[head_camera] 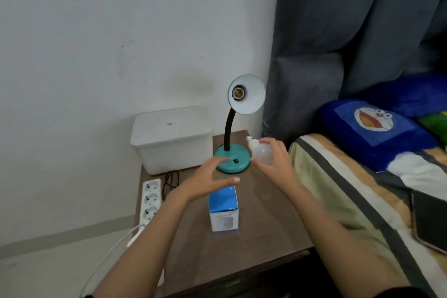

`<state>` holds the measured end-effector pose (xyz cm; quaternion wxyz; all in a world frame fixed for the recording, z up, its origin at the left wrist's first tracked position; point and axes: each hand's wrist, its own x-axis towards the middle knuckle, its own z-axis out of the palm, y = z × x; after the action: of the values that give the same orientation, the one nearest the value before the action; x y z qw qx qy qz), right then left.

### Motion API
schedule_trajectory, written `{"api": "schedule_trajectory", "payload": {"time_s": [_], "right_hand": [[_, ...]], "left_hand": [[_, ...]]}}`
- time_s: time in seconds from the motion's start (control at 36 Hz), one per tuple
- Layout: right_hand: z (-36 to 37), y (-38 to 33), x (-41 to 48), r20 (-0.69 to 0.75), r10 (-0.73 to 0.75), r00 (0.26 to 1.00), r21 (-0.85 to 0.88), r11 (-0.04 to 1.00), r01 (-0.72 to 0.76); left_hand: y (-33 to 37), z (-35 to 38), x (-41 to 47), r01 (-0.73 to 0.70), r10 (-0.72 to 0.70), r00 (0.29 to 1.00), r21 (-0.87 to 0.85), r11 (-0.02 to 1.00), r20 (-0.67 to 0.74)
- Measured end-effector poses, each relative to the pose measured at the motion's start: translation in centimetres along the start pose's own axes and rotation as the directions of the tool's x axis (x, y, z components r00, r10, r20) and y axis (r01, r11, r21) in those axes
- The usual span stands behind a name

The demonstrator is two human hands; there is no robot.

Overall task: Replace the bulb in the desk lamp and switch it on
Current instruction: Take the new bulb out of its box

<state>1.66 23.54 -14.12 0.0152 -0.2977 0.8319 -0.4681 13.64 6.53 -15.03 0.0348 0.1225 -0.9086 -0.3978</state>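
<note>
- Head view: right hand (275, 162) grasps a white bulb (260, 152), screw base pointing up-left, just right of the teal lamp base (233, 159)
- Left hand (210, 180) spread, fingers released, above the blue-and-white box (223, 208) on the brown table (266, 225)
- Lamp shade (246, 94) faces the camera, socket (237, 92) bare
- White bin (171, 139) and power strip (151, 197) at left

white bin (173, 139) | power strip (150, 199) | blue cartoon pillow (372, 130) | grey curtain (326, 43)

Both arms reach out over the table (254, 237). The left hand (208, 180) is wide open. The right hand (275, 159) grips a bulb (260, 151).
</note>
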Motion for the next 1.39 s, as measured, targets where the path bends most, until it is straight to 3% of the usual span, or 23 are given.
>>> {"api": "schedule_trajectory", "payload": {"time_s": [0.25,0.64,0.86,1.08,1.39], "right_hand": [[4.9,5.6,-5.4,0.205,0.209,0.956,-0.062,0.978,-0.200],[8.0,7.4,-5.5,0.255,0.270,0.928,-0.067,0.963,-0.262],[6.6,6.4,-4.3,0.215,0.030,0.976,0.084,0.995,-0.049],[6.6,4.5,-3.2,0.474,-0.176,0.863,-0.001,0.980,0.201],[6.9,4.4,-3.4,0.406,-0.176,0.897,0.063,0.984,0.165]], "left_hand": [[-4.2,4.0,-3.2,0.104,-0.123,0.985,0.156,0.982,0.119],[-5.5,4.8,-3.0,0.089,-0.089,0.996,0.052,0.995,0.007],[-6.5,4.9,-2.1,0.069,-0.068,0.997,0.024,0.997,-0.048],[-7.0,5.1,-1.8,0.041,-0.039,0.996,0.020,0.999,-0.084],[-7.3,5.5,-2.2,0.002,-0.004,0.995,-0.023,1.000,-0.103]]}}
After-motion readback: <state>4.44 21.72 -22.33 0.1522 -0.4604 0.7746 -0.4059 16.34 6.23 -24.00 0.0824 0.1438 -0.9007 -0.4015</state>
